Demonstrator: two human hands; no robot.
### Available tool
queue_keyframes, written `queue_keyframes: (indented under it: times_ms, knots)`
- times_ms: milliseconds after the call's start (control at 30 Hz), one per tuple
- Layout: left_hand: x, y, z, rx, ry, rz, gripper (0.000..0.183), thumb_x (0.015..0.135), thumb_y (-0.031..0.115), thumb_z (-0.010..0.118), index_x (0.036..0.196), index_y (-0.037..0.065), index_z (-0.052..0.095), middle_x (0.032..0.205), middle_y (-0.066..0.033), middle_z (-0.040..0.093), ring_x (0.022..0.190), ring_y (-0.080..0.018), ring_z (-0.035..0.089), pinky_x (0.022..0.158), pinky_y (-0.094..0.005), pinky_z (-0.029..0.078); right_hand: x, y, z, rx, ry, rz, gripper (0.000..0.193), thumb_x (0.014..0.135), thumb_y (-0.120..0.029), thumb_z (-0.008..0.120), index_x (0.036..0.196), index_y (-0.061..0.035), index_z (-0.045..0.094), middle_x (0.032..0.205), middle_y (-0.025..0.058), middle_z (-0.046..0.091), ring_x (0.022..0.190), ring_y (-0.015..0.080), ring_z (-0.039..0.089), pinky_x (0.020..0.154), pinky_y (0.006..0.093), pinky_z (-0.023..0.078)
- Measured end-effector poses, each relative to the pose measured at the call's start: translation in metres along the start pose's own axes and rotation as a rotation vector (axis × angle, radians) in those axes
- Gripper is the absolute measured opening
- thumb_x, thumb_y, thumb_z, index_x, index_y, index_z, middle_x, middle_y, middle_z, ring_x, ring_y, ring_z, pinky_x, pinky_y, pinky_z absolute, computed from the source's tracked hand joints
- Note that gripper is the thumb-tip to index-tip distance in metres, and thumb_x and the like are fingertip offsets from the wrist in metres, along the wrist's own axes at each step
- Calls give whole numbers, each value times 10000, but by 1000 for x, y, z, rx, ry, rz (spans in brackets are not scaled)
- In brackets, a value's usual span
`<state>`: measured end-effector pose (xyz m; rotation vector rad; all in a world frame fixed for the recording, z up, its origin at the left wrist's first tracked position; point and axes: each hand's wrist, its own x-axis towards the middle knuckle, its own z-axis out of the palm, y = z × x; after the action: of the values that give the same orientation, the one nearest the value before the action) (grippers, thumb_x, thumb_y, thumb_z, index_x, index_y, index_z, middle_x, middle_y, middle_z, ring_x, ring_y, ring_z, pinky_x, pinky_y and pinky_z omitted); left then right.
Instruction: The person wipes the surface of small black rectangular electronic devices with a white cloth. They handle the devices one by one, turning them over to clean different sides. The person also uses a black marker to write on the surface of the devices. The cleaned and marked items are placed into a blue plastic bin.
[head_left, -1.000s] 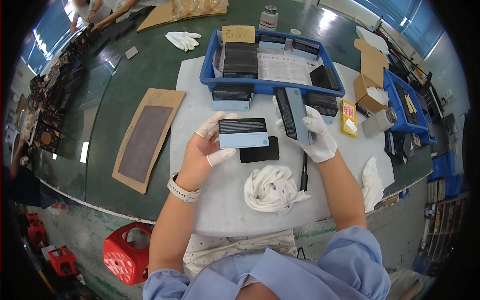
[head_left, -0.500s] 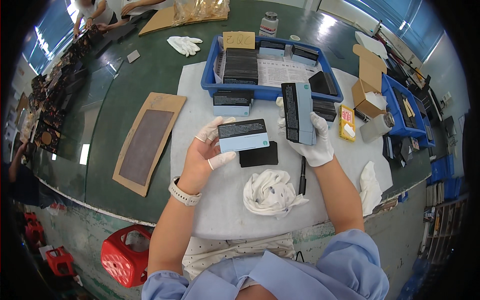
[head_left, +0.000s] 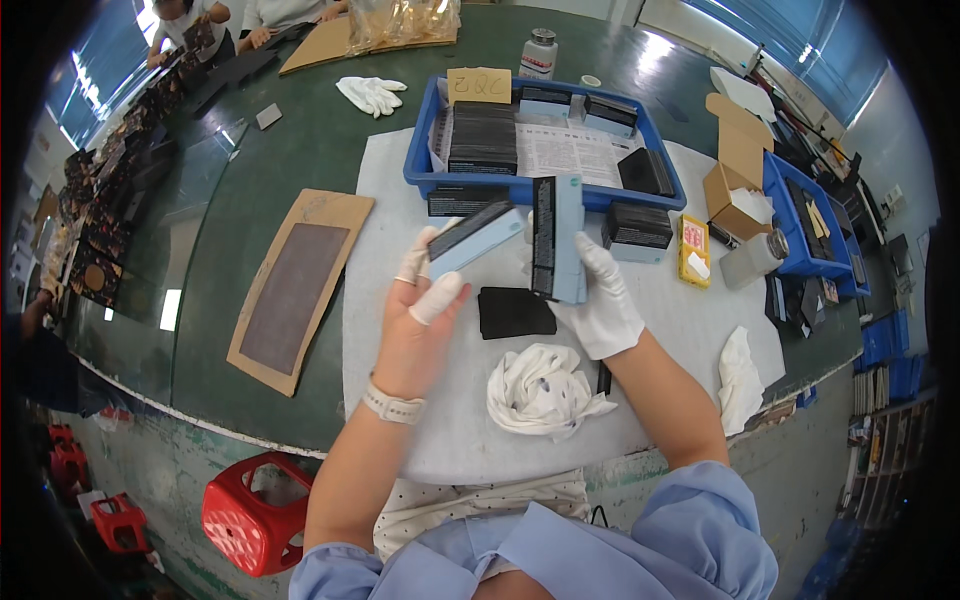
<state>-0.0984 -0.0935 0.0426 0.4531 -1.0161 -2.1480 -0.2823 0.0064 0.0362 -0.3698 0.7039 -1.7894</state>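
Observation:
My left hand (head_left: 415, 325), with white covers on thumb and fingers, pinches a black and light-blue card (head_left: 474, 240) by its left end. The card is tilted, its right end raised. Close by on the right, my white-gloved right hand (head_left: 606, 312) grips a slightly fanned stack of matching cards (head_left: 558, 240), held upright. The two hands are apart, though the card's tip comes near the stack. Below them on the white cloth lies a small pile of black cards (head_left: 517, 313). Some fingers of the right hand are hidden behind the stack.
A blue tray (head_left: 450, 182) with card stacks stands ahead; more stacks (head_left: 638, 232) sit before it. A crumpled white cloth (head_left: 545, 390) and a pen (head_left: 604, 378) lie near me. Cardboard (head_left: 362, 210) is left; a yellow box (head_left: 692, 248) and bottle (head_left: 752, 262) are right.
My right hand has moved left with its stack, uncovering the card stack behind it. My left hand has tilted its card from nearly level to slanting.

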Motion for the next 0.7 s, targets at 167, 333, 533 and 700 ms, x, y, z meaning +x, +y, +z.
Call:
queue_keyframes:
  times_ms: [167,333,533,700]
  knots:
    - [0,-29,29,-16,71,-31,573,906,125,643,1414,101,379,1237,5,562,1174,-106,513,954,-274,393,-11,12,32,11,102,99,293,893,-288,654,1121,-113,599,1028,10,652,962,121,616,883,277,472]
    - [-1,-40,32,139,88,-5,443,868,88,680,1267,-28,527,1290,-131,553,1213,-183,496,1033,-322,374,-9,18,19,-17,61,92,298,894,-239,660,1145,-104,573,1046,11,640,962,121,609,876,285,473]
    - [1,-39,19,1130,99,529,416,842,147,705,1200,-33,593,1268,-211,574,1138,-357,564,970,-390,423,-9,18,26,-6,25,127,315,911,-246,642,1173,-96,553,1066,15,622,970,126,603,885,303,486]
    - [-2,-25,21,1661,42,806,397,824,69,643,1208,-15,587,1379,-169,491,1269,-365,458,1002,-470,363,-9,16,22,10,-28,133,330,920,-251,629,1191,-82,551,1073,17,622,983,131,604,893,316,496]
